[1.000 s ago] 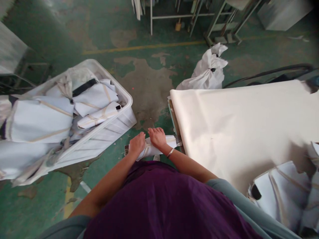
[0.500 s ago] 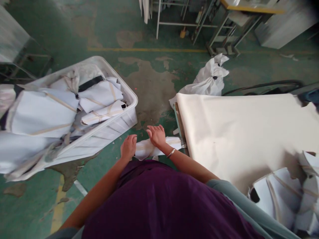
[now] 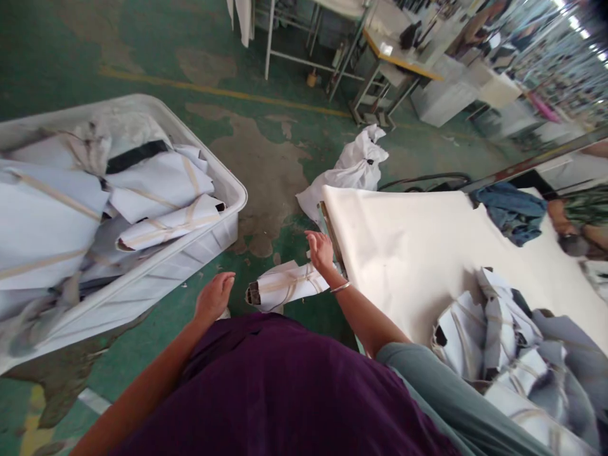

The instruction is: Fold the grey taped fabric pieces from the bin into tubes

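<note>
A white bundle [image 3: 289, 285], rolled and bound with beige strips, lies low in front of my body between my two hands. One dark end of it faces left; whether it rests fully on the floor I cannot tell. My left hand [image 3: 216, 296] is apart from the bundle, to its left, holding nothing, its fingers loosely extended. Above the bundle's right end, by the corner of the cloth-covered table [image 3: 389, 234], my right hand [image 3: 322, 251] is open with its fingers stretched out. It overlaps the bundle in view, but I see no grip on it.
A white plastic bin [image 3: 223, 215] full of strapped white bundles stands at left. More bundles [image 3: 503, 323] lie on the table's right side, near blue denim [image 3: 510, 212] and another person's arm [image 3: 563, 218]. A tied white sack [image 3: 349, 164] stands behind the table corner.
My hands have moved apart, the left one leftward and the right one rightward. More of the bundle shows between them. The view has turned right, bringing in more of the table and workshop.
</note>
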The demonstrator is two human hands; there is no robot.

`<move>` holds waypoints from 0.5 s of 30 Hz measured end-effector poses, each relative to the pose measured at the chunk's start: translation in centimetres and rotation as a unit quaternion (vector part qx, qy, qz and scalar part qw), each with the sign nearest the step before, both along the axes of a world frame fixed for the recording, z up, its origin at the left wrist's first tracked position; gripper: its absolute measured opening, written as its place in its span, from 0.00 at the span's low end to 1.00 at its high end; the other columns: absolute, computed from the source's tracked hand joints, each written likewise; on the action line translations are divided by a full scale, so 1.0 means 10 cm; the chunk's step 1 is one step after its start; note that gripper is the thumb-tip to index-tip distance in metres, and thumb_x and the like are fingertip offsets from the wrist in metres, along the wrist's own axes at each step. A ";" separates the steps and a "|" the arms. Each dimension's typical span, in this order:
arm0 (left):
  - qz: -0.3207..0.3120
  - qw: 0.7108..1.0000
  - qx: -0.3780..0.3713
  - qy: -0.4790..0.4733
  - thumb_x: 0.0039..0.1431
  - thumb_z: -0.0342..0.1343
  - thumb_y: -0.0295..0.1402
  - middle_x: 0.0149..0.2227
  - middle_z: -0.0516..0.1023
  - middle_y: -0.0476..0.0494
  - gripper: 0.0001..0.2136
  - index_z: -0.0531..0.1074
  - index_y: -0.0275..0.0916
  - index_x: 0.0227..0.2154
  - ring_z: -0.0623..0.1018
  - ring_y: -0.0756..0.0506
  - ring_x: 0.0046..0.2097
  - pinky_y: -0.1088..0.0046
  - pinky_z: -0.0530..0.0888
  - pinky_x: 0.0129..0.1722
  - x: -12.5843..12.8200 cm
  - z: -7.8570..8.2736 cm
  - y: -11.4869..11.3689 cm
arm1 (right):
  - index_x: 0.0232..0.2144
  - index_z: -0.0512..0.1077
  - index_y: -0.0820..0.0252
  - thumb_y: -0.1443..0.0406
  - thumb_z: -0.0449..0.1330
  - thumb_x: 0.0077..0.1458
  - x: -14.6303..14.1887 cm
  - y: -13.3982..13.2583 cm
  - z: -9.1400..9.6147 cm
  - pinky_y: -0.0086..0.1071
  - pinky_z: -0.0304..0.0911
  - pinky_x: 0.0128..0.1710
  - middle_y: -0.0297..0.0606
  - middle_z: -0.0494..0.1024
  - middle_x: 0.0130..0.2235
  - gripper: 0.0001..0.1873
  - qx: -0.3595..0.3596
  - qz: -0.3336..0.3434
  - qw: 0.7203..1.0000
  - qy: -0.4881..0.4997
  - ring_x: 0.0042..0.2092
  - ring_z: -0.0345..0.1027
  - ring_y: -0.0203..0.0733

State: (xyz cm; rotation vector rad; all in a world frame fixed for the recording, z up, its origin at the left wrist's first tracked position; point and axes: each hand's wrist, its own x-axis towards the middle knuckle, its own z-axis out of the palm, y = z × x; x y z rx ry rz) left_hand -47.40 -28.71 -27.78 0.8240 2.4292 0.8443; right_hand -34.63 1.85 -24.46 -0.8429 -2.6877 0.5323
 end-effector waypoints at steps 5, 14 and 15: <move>-0.008 0.998 -0.038 -0.053 0.65 0.40 0.42 0.49 0.77 0.39 0.19 0.70 0.39 0.48 0.76 0.41 0.50 0.64 0.69 0.52 -0.16 -0.20 -0.37 | 0.42 0.74 0.55 0.54 0.42 0.67 0.07 -0.25 -0.21 0.40 0.43 0.61 0.40 0.78 0.42 0.22 0.057 0.021 0.992 -0.111 0.48 0.66 0.42; -0.057 0.995 -0.012 -0.080 0.64 0.40 0.44 0.48 0.78 0.41 0.19 0.71 0.40 0.47 0.76 0.42 0.49 0.65 0.70 0.51 -0.30 -0.05 -0.46 | 0.43 0.74 0.54 0.55 0.41 0.67 -0.01 -0.46 -0.20 0.45 0.38 0.62 0.38 0.78 0.43 0.23 0.059 -0.020 0.991 -0.116 0.48 0.66 0.42; -0.053 0.995 -0.013 -0.082 0.64 0.40 0.44 0.47 0.78 0.41 0.20 0.71 0.40 0.47 0.77 0.42 0.48 0.65 0.70 0.51 -0.31 -0.02 -0.45 | 0.45 0.73 0.53 0.54 0.41 0.67 -0.03 -0.52 -0.20 0.46 0.36 0.63 0.39 0.77 0.45 0.23 0.065 -0.026 0.993 -0.098 0.50 0.65 0.43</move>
